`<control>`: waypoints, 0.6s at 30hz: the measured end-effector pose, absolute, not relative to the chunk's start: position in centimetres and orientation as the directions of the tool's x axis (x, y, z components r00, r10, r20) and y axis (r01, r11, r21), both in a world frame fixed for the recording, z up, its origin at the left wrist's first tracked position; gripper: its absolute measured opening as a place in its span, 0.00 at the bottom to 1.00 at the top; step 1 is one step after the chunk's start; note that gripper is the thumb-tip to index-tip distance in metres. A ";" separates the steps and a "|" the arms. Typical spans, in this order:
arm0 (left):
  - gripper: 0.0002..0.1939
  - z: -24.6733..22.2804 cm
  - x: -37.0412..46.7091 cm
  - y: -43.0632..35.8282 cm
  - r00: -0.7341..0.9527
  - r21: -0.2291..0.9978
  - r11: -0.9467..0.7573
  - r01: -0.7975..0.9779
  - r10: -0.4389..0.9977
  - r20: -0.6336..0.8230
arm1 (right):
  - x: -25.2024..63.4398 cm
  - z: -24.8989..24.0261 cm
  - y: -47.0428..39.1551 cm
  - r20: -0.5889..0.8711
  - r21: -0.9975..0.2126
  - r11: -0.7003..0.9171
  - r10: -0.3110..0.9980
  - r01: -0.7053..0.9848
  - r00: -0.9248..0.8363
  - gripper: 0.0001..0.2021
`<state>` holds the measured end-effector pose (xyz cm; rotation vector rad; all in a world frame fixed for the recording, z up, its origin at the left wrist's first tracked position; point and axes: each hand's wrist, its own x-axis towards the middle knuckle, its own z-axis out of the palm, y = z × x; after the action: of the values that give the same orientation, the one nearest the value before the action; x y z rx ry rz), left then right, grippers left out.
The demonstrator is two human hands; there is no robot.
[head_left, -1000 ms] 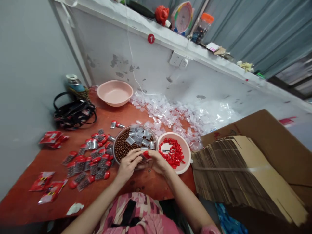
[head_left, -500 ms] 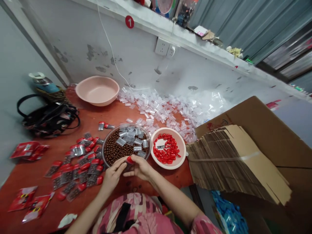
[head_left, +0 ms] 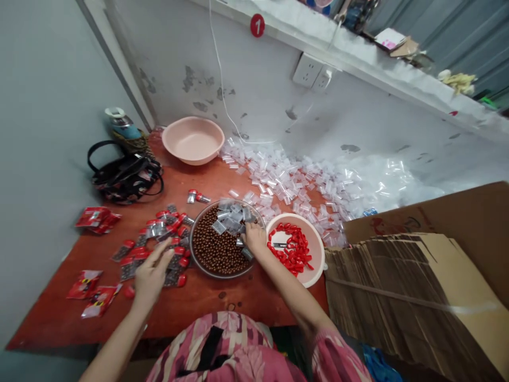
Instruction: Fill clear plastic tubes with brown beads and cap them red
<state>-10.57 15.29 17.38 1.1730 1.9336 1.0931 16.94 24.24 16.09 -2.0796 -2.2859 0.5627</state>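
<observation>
Over the pile of filled clear packets with red caps, my left hand is open, its fingers spread. My right hand reaches into the right side of the round bowl of brown beads, its fingers bent at the small clear containers on top of the beads. Whatever those fingers pinch is too small to make out. Just right of that bowl stands a pale basin with red caps and a small black-and-white label in it.
A pink basin, a black bag and red packets lie left. Many clear containers spread along the wall. Stacked cardboard stands right. Two capped packets sit behind the bowl.
My hands have parted. The red-capped packet between them has left my fingers; my left hand moved left over the pile, my right hand into the bead bowl. The view shifted.
</observation>
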 end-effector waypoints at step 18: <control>0.18 16.5 -7.2 9.4 -0.188 0.927 0.314 0.207 0.942 -0.277 | 11.2 13.9 19.4 -0.321 -0.237 0.338 0.857 0.911 -0.402 0.11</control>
<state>-7.18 9.40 16.52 1.0638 1.6261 0.9663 11.21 19.40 13.93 -1.7837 -2.6805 0.6301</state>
